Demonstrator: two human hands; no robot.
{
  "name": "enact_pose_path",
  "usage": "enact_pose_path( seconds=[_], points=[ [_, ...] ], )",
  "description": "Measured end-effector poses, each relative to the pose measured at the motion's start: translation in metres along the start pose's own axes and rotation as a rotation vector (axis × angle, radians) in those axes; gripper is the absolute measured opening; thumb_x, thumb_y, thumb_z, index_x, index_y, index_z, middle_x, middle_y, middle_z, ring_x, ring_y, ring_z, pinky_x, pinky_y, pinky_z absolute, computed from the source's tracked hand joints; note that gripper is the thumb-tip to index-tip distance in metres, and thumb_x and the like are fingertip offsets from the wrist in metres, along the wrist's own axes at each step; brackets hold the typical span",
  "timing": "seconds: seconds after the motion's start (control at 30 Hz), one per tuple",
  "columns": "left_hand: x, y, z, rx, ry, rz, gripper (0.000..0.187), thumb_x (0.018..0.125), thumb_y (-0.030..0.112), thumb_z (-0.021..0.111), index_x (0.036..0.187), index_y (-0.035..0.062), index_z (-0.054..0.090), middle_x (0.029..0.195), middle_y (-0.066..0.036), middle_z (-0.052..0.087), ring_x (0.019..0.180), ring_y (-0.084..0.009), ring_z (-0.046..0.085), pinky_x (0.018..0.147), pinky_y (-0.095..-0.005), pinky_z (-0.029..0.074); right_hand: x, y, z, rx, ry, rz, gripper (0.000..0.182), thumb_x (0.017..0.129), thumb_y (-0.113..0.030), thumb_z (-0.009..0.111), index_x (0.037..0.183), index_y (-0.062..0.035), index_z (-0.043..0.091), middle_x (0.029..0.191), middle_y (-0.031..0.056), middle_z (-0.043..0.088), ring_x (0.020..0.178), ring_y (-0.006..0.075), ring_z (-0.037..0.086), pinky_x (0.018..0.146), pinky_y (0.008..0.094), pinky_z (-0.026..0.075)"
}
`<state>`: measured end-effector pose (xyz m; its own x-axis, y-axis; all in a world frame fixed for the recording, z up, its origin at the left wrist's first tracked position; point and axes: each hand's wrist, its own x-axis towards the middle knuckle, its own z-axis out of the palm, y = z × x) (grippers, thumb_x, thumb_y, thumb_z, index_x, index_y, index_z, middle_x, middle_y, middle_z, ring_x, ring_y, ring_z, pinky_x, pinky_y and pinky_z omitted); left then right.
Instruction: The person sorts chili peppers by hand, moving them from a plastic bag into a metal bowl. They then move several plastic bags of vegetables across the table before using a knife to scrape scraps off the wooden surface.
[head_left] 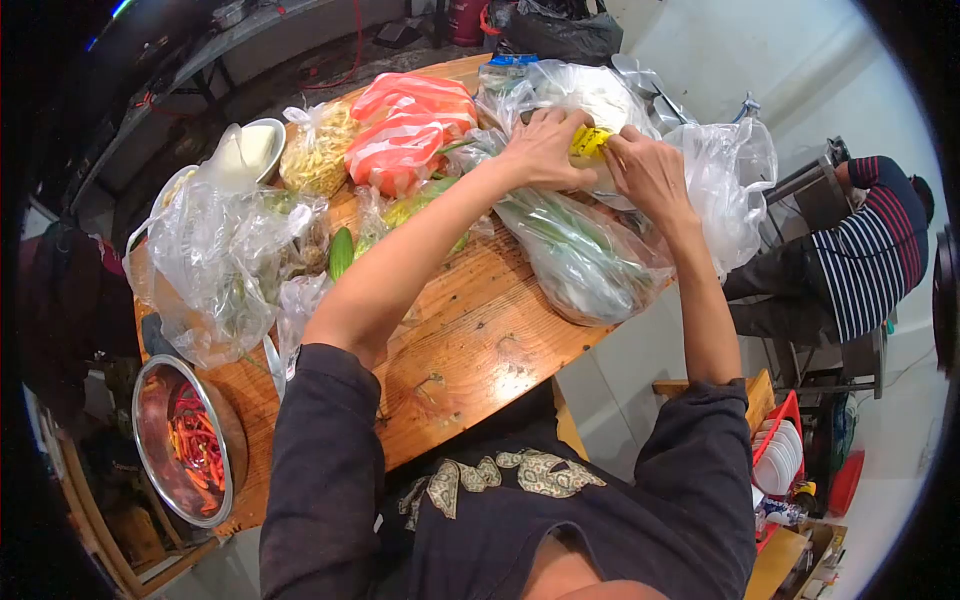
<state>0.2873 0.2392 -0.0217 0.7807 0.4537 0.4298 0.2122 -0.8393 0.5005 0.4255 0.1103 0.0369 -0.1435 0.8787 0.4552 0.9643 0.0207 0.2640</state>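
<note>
A small yellow piece with dark print [590,142], perhaps a packet or label on a clear plastic bag, sits between my two hands at the far right of the table. My left hand [548,150] curls around its left side, thumb towards me. On its right side my right hand [648,172] has its fingers pressed together at the edge. What lies under the fingers is partly hidden. Just below is a clear bag of long green vegetables [585,250]. A bag with white contents [600,92] stands right behind my hands.
On the wooden table [470,350] are a red-striped bag [412,125], a bag of yellowish pieces [318,150], a cucumber [341,252], crumpled clear bags [215,260] and a metal bowl of red chillies [190,440]. Another person [860,250] bends over at the right.
</note>
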Motion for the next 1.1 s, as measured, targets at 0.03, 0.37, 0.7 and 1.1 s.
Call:
enact_pose_path(
  seconds=[0.03, 0.37, 0.7, 1.1],
  points=[
    [0.002, -0.004, 0.001, -0.029, 0.037, 0.008, 0.068, 0.070, 0.046, 0.071, 0.127, 0.0141, 0.050, 0.124, -0.017, 0.055, 0.119, -0.0368, 0.052, 0.097, -0.0508, 0.041, 0.001, 0.001, 0.001, -0.002, 0.011, -0.010, 0.016, 0.089, -0.020, 0.060, 0.081, -0.0067, 0.063, 0.082, 0.0100, 0.061, 0.065, 0.0312, 0.066, 0.059, 0.0417, 0.052],
    [0.007, 0.008, -0.014, -0.041, 0.152, -0.008, 0.045, 0.077, 0.045, 0.065, 0.104, 0.0088, 0.067, 0.094, -0.016, 0.068, 0.090, -0.0354, 0.066, 0.080, -0.0474, 0.050, 0.001, 0.005, 0.014, 0.175, 0.125, 0.019, 0.009, 0.092, -0.017, 0.062, 0.092, -0.0079, 0.062, 0.094, 0.0057, 0.063, 0.066, 0.0327, 0.063, 0.057, 0.0414, 0.051],
    [0.020, 0.018, -0.022, 0.255, 0.151, 0.155, 0.022, 0.078, 0.024, 0.067, 0.092, 0.0068, 0.068, 0.089, -0.014, 0.069, 0.085, -0.0343, 0.067, 0.073, -0.0441, 0.052, 0.001, 0.006, 0.016, 0.379, 0.091, 0.093, 0.017, 0.091, -0.020, 0.063, 0.100, -0.0060, 0.059, 0.083, 0.0150, 0.064, 0.073, 0.0377, 0.064, 0.063, 0.0449, 0.051],
    [0.002, 0.024, -0.024, 0.036, 0.312, 0.053, 0.013, 0.084, 0.015, 0.062, 0.091, 0.0046, 0.064, 0.093, -0.014, 0.066, 0.083, -0.0367, 0.065, 0.072, -0.0469, 0.050, -0.011, -0.021, 0.016, 0.426, 0.139, 0.409, 0.052, 0.073, -0.009, 0.079, 0.117, -0.0062, 0.050, 0.092, 0.0179, 0.064, 0.084, 0.0352, 0.066, 0.071, 0.0430, 0.053]
  ],
)
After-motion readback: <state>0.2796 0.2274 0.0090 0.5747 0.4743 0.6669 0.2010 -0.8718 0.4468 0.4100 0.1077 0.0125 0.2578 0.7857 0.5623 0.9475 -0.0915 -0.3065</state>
